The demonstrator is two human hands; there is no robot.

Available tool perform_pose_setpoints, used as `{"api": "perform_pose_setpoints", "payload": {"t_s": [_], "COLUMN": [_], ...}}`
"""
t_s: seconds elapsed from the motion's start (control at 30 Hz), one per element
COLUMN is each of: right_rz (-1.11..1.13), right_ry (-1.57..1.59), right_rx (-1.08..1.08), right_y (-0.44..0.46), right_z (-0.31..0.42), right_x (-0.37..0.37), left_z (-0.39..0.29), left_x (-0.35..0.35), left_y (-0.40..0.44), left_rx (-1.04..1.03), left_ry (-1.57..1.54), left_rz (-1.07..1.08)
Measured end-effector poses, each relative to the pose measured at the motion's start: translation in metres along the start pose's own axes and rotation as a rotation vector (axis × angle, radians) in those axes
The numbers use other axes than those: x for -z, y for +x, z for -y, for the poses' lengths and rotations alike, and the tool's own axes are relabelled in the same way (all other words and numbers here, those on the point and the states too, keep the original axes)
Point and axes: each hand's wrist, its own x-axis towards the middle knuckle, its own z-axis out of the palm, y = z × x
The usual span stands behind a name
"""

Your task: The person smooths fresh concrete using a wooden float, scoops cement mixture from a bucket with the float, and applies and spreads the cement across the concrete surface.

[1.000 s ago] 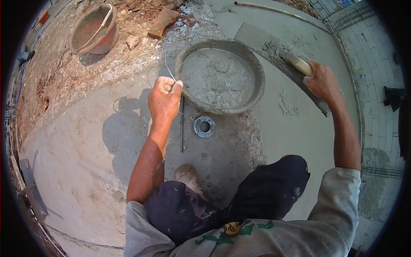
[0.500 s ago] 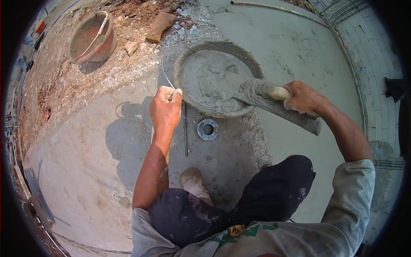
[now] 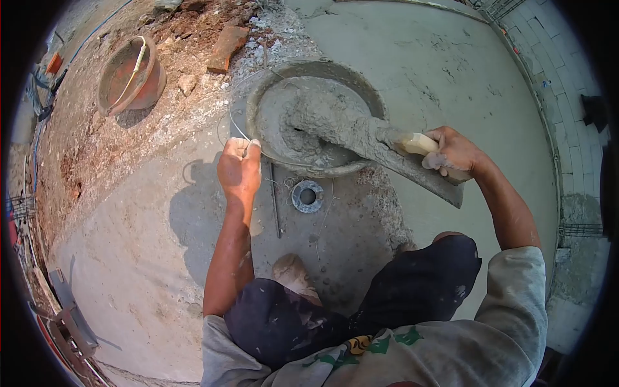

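My left hand (image 3: 240,169) is closed on the thin wire handle (image 3: 237,122) of a bucket of wet mortar, just left of its rim (image 3: 379,97). Grey wet mortar (image 3: 277,119) fills much of this bucket. My right hand (image 3: 456,156) grips the pale handle of a long flat trowel (image 3: 445,187). The trowel slants from the bucket's right side, its far end over the mortar and heaped with a thick load (image 3: 342,129). A dark hollow shows in the mortar beneath that load.
A grey ring-shaped piece (image 3: 307,196) and a thin rod (image 3: 275,203) lie on the ground before my feet. Another bucket (image 3: 132,77) stands upper left near a broken brick piece (image 3: 227,49). Smooth wet concrete (image 3: 412,58) spreads to the right, beside a block wall (image 3: 548,58).
The trowel has come up with a thicker heap of mortar, opening a hollow below it. My left hand still holds the wire handle. The whole view has shifted slightly.
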Motion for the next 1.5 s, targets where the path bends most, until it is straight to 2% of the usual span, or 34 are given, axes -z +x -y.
{"api": "perform_pose_setpoints", "payload": {"t_s": [0.03,0.1,0.17,0.23,0.33,0.43,0.47,0.53,0.6,0.67,0.7,0.8,0.83,0.97,1.07,1.17,1.3,1.4,1.5], "right_rz": [-0.03,-0.113,-0.171,-0.179,-0.19,-0.269,-0.303,-0.372,-0.452,-0.663,-0.761,-0.721,-0.675,-0.755,-0.842,-0.796,-0.635,-0.646,-0.696], "right_ry": [0.051,0.134,0.24,0.35,0.538,0.64,0.648,0.585,0.605,0.128,-0.112,-0.441,-0.443,-0.317,-0.113,0.008,-0.082,-0.13,-0.118], "right_rx": [0.01,0.056,0.075,0.093,0.053,-0.019,-0.041,-0.092,-0.14,-0.089,-0.064,-0.233,-0.274,-0.33,-0.326,-0.299,-0.252,-0.254,-0.318], "right_y": [-0.007,-0.021,-0.03,-0.035,-0.049,-0.069,-0.074,-0.079,-0.078,-0.058,-0.048,-0.024,-0.024,-0.03,-0.026,-0.005,0.038,0.073,0.087], "right_z": [-0.016,-0.038,-0.067,-0.099,-0.152,-0.197,-0.211,-0.242,-0.271,-0.322,-0.343,-0.371,-0.375,-0.388,-0.411,-0.418,-0.394,-0.413,-0.436], "right_x": [0.003,-0.002,-0.011,-0.021,-0.028,-0.023,-0.02,-0.017,-0.021,-0.036,-0.043,-0.043,-0.04,-0.046,-0.045,-0.048,-0.038,-0.039,-0.028], "left_z": [0.002,0.012,0.028,0.028,0.019,0.036,0.037,0.036,0.037,0.021,0.015,0.017,0.019,0.016,0.016,0.015,0.029,0.024,0.028], "left_x": [-0.003,-0.01,-0.008,-0.01,-0.009,-0.019,-0.021,-0.027,-0.026,-0.028,-0.033,-0.037,-0.039,-0.037,-0.038,-0.034,-0.019,-0.027,-0.026], "left_y": [0.003,0.005,0.008,0.006,0.004,0.005,0.004,0.001,-0.003,-0.011,-0.013,-0.015,-0.013,-0.015,-0.015,-0.014,-0.006,-0.011,-0.009], "left_rx": [-0.041,0.023,0.031,-0.088,0.087,0.043,0.095,0.199,0.2,0.228,0.28,0.322,0.332,0.301,0.276,0.294,0.364,0.373,0.382], "left_ry": [-0.009,-0.122,-0.099,-0.11,-0.069,-0.115,-0.156,-0.239,-0.218,-0.219,-0.174,-0.176,-0.194,-0.04,0.014,0.048,0.027,0.063,-0.035], "left_rz": [0.016,-0.004,0.012,0.005,0.063,0.057,0.027,-0.04,-0.037,-0.038,-0.105,-0.123,-0.168,-0.169,-0.196,-0.177,-0.14,-0.179,-0.179]}}
